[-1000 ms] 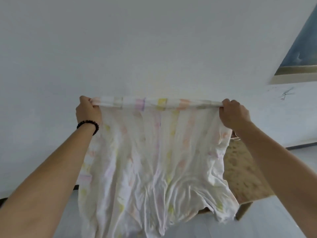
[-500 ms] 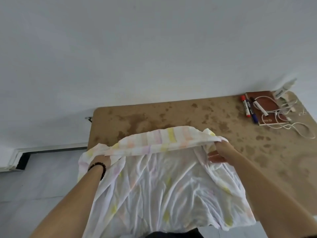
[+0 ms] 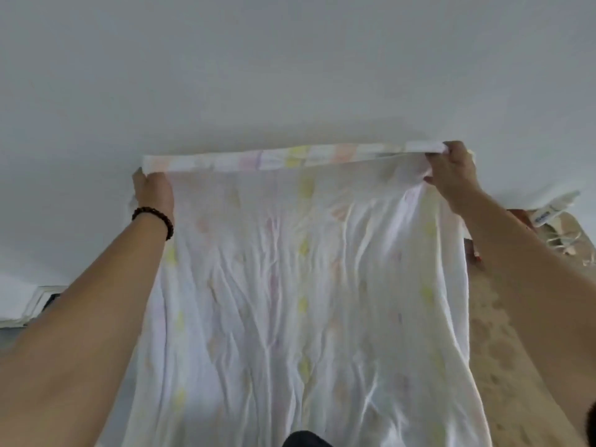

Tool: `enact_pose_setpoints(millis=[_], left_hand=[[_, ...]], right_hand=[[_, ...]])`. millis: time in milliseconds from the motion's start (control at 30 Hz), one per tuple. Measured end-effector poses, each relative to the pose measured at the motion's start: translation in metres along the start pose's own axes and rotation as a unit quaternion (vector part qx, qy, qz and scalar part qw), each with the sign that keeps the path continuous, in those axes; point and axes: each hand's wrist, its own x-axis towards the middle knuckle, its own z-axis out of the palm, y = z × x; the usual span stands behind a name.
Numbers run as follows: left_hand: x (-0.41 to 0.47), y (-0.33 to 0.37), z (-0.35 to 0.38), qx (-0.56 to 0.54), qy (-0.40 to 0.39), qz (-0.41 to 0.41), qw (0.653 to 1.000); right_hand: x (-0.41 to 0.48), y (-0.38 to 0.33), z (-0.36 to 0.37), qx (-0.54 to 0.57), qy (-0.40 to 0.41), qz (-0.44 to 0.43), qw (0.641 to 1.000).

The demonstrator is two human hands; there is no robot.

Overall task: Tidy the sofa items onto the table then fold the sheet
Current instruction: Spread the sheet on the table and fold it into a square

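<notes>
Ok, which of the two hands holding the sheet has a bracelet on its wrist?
The left hand, gripping the sheet's left corner: a dark beaded bracelet circles its wrist. The right hand's wrist is bare.

1 head view, facing forward, close over outstretched arms toward wall (image 3: 290, 59).

Both your arms are stretched forward and upward, well apart from each other. Your left hand (image 3: 154, 188) is at the far left, with the back of the hand toward you and the fingers closed over a corner of the sheet (image 3: 306, 285). A dark bead bracelet (image 3: 154, 217) sits on your left wrist. Your right hand (image 3: 451, 172) is at the far right and a little higher, and its fingers are curled around the other top corner. Both forearms are bare.
</notes>
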Motion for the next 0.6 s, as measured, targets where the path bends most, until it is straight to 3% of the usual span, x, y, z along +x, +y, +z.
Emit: enact_pose_setpoints(millis=[133, 333, 467, 600], left_hand=[[0.011, 0.084, -0.033, 0.023, 0.009, 0.174, 0.984], [-0.01, 0.221, -0.1, -0.032, 0.048, 0.412, 0.909], [-0.049, 0.262, -0.149, -0.066, 0.113, 0.498, 0.857], [-0.07, 0.241, -0.182, -0.085, 0.118, 0.519, 0.842]], right_hand=[[0.002, -0.092, -0.024, -0.027, 0.046, -0.092, 0.994], [-0.03, -0.231, -0.091, 0.01, 0.191, -0.212, 0.958], [-0.077, -0.276, -0.125, 0.064, 0.31, -0.23, 0.92], [-0.135, -0.26, -0.129, 0.011, 0.363, -0.222, 0.905]])
